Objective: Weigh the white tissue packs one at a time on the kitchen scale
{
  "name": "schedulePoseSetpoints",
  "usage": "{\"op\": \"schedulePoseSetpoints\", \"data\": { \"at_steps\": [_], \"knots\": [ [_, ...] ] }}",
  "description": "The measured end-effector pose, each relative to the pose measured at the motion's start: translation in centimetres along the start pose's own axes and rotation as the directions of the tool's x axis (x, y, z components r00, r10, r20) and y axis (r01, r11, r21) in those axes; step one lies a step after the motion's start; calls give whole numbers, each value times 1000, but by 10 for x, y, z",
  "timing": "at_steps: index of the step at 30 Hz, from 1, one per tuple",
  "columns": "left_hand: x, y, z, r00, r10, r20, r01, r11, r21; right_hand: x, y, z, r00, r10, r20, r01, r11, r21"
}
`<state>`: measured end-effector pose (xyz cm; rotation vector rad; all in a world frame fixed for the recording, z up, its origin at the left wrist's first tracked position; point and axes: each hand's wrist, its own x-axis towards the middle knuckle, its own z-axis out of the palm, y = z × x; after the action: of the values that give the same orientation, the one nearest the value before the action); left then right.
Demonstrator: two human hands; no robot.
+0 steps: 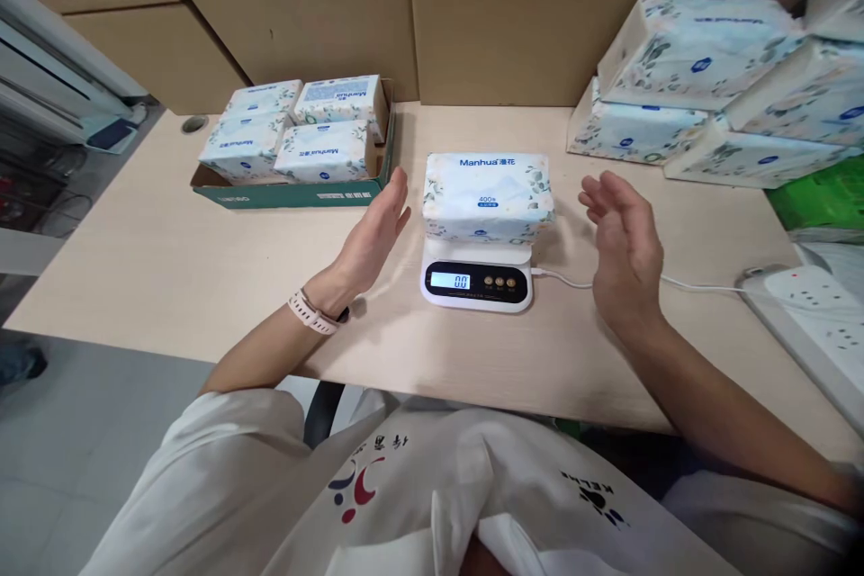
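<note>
A pack of tissues (pixel 487 196) in white and pale blue wrapping rests on a small white digital scale (pixel 476 299). The scale's lit display reads 0.0. To the left of the pack, my left hand (pixel 374 238) is held upright, fingers straight, not touching it. My right hand (pixel 622 243) is raised on the other side, apart from the pack, its fingers extended and slightly curved. Neither hand holds anything. A white cable (pixel 567 280) runs from the scale's right side, passing behind my right hand.
A green cardboard tray (pixel 283 195) holding several tissue packs sits at the back left. More packs (pixel 698 54) are stacked at the back right. Near the right edge lie a green package (pixel 820 202) and a white power strip (pixel 823 306). Large cardboard boxes (pixel 540 18) line the back.
</note>
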<state>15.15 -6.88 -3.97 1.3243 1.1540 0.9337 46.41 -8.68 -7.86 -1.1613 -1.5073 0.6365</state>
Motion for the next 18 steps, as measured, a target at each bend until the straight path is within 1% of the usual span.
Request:
{"op": "schedulePoseSetpoints", "data": {
  "at_steps": [2,5,10,14,18],
  "knots": [
    [-4,-11,-2,1000,16,-8,-16,1000,10,-6,9,0,999,35,-37,-34,999,19],
    [-9,-20,1,1000,5,17,-5,1000,-9,-12,14,-1,998,62,-6,-62,998,-6],
    [-11,-21,6,1000,-7,22,8,1000,-18,-16,13,-1,998,42,53,-42,999,3],
    [-10,-23,5,1000,-1,12,1,1000,3,-18,11,0,997,45,56,-44,999,-15],
    [-9,-27,3,1000,18,12,-18,1000,-17,-18,12,-1,999,23,47,-24,999,26]
  ]
}}
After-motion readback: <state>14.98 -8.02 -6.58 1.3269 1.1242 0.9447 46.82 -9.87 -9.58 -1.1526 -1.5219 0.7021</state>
